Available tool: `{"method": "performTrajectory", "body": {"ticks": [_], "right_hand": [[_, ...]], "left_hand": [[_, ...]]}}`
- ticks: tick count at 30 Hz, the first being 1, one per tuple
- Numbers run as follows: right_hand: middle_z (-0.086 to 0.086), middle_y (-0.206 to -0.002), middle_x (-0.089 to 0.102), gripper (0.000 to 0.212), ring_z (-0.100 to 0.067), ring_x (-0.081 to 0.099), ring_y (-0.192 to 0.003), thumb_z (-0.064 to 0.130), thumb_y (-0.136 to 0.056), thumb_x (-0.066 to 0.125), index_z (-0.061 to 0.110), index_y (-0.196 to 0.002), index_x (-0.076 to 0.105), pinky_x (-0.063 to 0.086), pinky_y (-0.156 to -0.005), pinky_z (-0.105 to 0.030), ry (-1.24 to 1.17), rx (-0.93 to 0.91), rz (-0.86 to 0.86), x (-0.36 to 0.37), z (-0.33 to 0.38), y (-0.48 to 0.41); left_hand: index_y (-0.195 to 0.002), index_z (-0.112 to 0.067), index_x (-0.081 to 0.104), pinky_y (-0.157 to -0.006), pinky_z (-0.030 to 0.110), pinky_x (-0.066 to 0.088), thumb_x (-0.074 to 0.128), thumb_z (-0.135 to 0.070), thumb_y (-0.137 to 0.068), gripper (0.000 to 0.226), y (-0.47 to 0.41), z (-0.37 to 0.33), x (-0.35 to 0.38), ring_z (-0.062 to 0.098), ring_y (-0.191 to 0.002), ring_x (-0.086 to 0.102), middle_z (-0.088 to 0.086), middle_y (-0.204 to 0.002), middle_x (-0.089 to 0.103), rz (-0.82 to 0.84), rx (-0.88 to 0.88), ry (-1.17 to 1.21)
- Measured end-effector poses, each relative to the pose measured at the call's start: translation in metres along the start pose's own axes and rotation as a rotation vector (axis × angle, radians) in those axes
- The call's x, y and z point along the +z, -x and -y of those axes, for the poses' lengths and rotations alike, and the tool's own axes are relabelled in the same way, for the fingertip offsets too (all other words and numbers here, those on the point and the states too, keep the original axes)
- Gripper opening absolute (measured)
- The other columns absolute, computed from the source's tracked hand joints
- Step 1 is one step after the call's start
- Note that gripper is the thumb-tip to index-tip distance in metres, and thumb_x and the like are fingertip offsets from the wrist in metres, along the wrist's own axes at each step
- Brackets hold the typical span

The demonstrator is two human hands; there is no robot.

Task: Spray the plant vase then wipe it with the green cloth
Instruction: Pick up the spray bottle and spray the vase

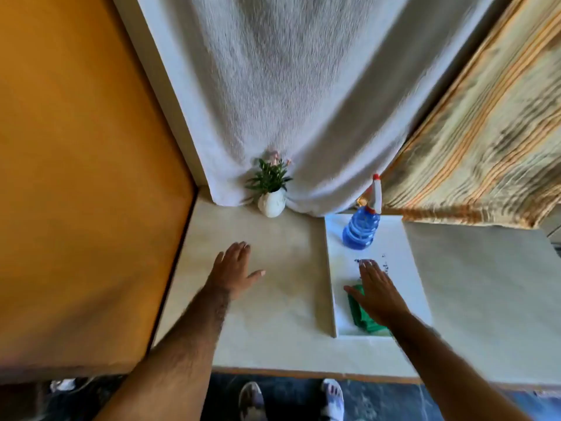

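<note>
A small white vase (271, 204) with a green, pink-flowered plant stands at the back of the pale counter, against a white curtain. To its right a blue spray bottle (362, 229) with a white and red nozzle stands on a white board (394, 253). A folded green cloth (359, 314) lies near the board's front edge. My right hand (378, 291) hovers flat over the cloth, fingers apart, hiding part of it. Over the bare counter, well in front of the vase, is my left hand (233, 268), open and holding nothing.
An orange wall (76, 177) closes off the counter's left side. A white curtain (288, 101) and a striped yellow curtain (485, 132) hang behind. The counter's front edge (303, 373) is close to me, with my shoes and dark floor below.
</note>
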State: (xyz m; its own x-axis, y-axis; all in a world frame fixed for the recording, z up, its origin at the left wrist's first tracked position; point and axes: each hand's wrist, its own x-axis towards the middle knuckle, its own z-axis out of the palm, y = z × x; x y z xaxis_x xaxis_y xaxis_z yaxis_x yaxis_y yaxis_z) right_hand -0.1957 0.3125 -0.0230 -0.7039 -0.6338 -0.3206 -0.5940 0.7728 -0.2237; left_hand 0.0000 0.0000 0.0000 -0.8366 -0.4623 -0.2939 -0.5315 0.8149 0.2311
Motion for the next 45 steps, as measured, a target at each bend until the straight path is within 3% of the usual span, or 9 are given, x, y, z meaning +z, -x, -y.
{"method": "performTrajectory", "body": {"ticks": [4, 12, 19, 23, 26, 30, 33, 39, 45], "right_hand": [[-0.011, -0.171, 0.006, 0.088, -0.025, -0.001, -0.157, 0.065, -0.1, 0.034, 0.007, -0.162, 0.011, 0.007, -0.128, -0.045, 0.092, 0.022, -0.026, 0.036, -0.017, 0.009], [-0.006, -0.17, 0.002, 0.091, -0.023, -0.005, -0.157, 0.068, -0.096, 0.029, 0.01, -0.162, 0.005, 0.004, -0.128, -0.045, -0.018, 0.014, -0.128, 0.057, -0.013, 0.015], [-0.005, -0.169, 0.017, 0.107, -0.016, 0.015, -0.154, 0.069, -0.081, 0.062, 0.016, -0.161, 0.016, 0.015, -0.125, -0.038, -0.73, 0.168, -0.451, -0.025, 0.005, -0.047], [0.006, -0.12, 0.068, 0.085, -0.008, 0.065, -0.107, 0.051, -0.072, 0.088, 0.019, -0.141, 0.05, 0.052, -0.096, -0.034, -1.032, 0.065, -0.592, -0.085, 0.015, -0.108], [0.002, -0.099, 0.077, 0.061, -0.017, 0.074, -0.093, 0.031, -0.075, 0.09, 0.02, -0.129, 0.064, 0.06, -0.087, -0.033, -1.09, 0.003, -0.553, -0.094, 0.018, -0.137], [0.021, -0.074, 0.072, 0.049, 0.002, 0.067, -0.071, 0.031, -0.074, 0.087, 0.02, -0.119, 0.071, 0.056, -0.071, -0.019, -1.098, 0.049, -0.564, -0.078, 0.009, -0.143], [0.02, -0.071, 0.07, 0.044, 0.004, 0.065, -0.068, 0.029, -0.076, 0.082, 0.024, -0.118, 0.071, 0.051, -0.066, -0.008, -1.112, 0.077, -0.619, -0.076, 0.01, -0.144], [-0.007, -0.079, 0.071, 0.028, -0.012, 0.065, -0.061, 0.011, -0.079, 0.068, 0.017, -0.106, 0.073, 0.055, -0.065, -0.026, -1.194, 0.066, -0.696, -0.103, 0.036, -0.137], [0.004, -0.068, 0.076, 0.018, -0.015, 0.071, -0.064, 0.021, -0.076, 0.076, 0.03, -0.091, 0.076, 0.056, -0.068, -0.03, -1.1, 0.014, -0.41, -0.116, 0.098, -0.126]], "left_hand": [[-0.163, -0.013, 0.01, -0.129, 0.055, 0.013, 0.038, -0.066, -0.1, 0.087, 0.007, 0.006, 0.045, 0.023, -0.161, 0.007, 0.006, -0.176, 0.006, 0.09, -0.202, 0.019], [-0.163, -0.016, -0.006, -0.13, 0.061, 0.002, 0.005, -0.078, -0.091, 0.096, 0.017, 0.021, 0.094, 0.025, -0.162, -0.004, 0.007, -0.175, -0.006, -0.027, -0.159, -0.053], [-0.163, -0.014, 0.012, -0.128, 0.065, 0.008, -0.005, -0.081, -0.087, 0.104, 0.012, 0.027, 0.106, 0.029, -0.161, 0.011, 0.01, -0.174, 0.01, -0.126, -0.101, 0.002], [-0.164, -0.016, 0.006, -0.128, 0.064, 0.01, 0.0, -0.079, -0.091, 0.097, 0.012, 0.03, 0.113, 0.028, -0.161, 0.01, 0.009, -0.174, 0.008, -0.149, -0.108, -0.042], [-0.164, -0.018, 0.004, -0.128, 0.064, 0.013, 0.005, -0.078, -0.093, 0.092, 0.012, 0.031, 0.118, 0.026, -0.161, 0.008, 0.007, -0.175, 0.008, -0.16, -0.121, -0.045], [-0.164, -0.018, 0.005, -0.128, 0.064, 0.015, 0.011, -0.076, -0.095, 0.09, 0.011, 0.031, 0.123, 0.025, -0.161, 0.009, 0.007, -0.174, 0.008, -0.191, -0.115, -0.056], [-0.164, -0.017, 0.006, -0.128, 0.064, 0.017, 0.017, -0.074, -0.097, 0.089, 0.011, 0.033, 0.126, 0.026, -0.161, 0.011, 0.008, -0.174, 0.01, -0.219, -0.103, -0.076], [-0.164, -0.018, 0.002, -0.128, 0.063, 0.017, 0.015, -0.076, -0.097, 0.089, 0.012, 0.034, 0.127, 0.027, -0.161, 0.01, 0.008, -0.174, 0.01, -0.218, -0.11, -0.079], [-0.163, -0.015, 0.014, -0.125, 0.064, 0.024, 0.016, -0.075, -0.097, 0.089, 0.015, 0.031, 0.122, 0.028, -0.159, 0.017, 0.01, -0.173, 0.018, -0.192, -0.123, -0.079]]}}
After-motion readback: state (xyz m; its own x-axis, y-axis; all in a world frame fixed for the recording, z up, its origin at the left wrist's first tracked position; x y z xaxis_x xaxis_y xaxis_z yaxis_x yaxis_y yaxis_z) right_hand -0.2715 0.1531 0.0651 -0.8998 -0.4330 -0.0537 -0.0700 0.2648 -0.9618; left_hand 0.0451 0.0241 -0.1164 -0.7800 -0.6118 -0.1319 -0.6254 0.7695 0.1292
